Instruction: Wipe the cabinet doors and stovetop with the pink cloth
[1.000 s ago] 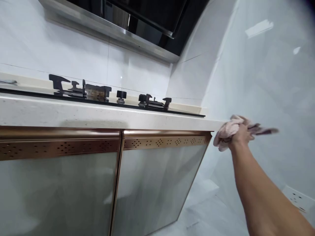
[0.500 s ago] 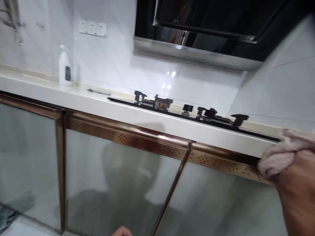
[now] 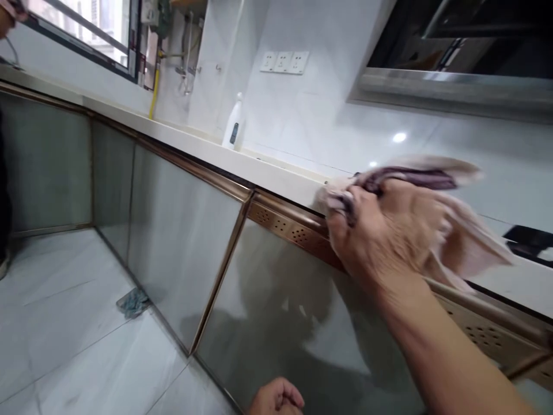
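My right hand [image 3: 384,230] is closed round a pinkish-white cloth [image 3: 466,230] with dark purple patches. It presses the cloth to the front edge of the white countertop [image 3: 276,178], just above the bronze-coloured perforated trim [image 3: 280,225] of a cabinet. Loose ends of the cloth hang out behind the wrist and look blurred. At the bottom edge my left hand [image 3: 279,396] shows only in part, its fingers curled in with nothing visible in them. It is in front of a grey glass cabinet door [image 3: 268,300], apart from it as far as I can tell.
A white spray bottle [image 3: 233,124] stands on the counter by the wall. The black stove [image 3: 531,245] is at right, under the range hood [image 3: 458,86]. A bluish rag [image 3: 133,302] lies on the tiled floor. Part of another person [image 3: 6,20] shows at far left.
The view has swung left, bringing the window and floor in. My right hand has slid the cloth leftward along the counter edge, from right of the stove to its left.
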The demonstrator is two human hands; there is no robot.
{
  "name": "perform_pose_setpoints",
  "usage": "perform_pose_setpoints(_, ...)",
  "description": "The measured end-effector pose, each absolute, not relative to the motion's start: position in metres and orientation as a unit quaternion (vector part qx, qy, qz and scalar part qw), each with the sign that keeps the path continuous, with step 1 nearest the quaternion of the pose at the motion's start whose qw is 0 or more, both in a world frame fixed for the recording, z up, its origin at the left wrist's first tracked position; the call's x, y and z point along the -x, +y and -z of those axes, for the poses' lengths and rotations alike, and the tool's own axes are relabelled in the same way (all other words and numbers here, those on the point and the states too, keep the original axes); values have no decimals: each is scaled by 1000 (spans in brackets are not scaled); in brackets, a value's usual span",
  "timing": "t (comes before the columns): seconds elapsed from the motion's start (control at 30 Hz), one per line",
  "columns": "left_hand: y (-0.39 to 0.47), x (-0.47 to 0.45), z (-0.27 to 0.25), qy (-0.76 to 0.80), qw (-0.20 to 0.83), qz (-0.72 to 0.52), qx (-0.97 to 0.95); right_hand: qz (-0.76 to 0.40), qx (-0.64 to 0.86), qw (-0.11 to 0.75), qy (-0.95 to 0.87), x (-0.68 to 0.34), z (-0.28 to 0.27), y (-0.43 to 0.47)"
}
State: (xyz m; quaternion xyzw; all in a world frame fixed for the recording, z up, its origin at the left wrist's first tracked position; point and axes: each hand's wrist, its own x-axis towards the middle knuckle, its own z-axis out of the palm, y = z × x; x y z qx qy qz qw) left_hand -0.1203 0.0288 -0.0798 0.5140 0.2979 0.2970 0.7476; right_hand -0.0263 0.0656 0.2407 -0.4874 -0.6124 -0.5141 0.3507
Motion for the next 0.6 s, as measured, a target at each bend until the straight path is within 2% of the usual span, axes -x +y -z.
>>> perform_pose_setpoints(0.1,36,123,80,341,751,-298,-480,564,467,247,-634,83,-246,107)
perform_pose_setpoints(0.17,39,127,77,350,752,-318,-460,579,449,209,-647,109,-238,128)
perform_pose_setpoints(0.33,40,146,70,336,745,-399,-416,578,371,119,-717,104,-194,140)
perform_pose_setpoints(0.4,41,153,69,338,742,-418,-400,555,356,119,-742,87,-186,131)
perform_pose_setpoints(0.6,48,168,65,350,742,-475,-318,544,408,188,-709,85,-186,125)
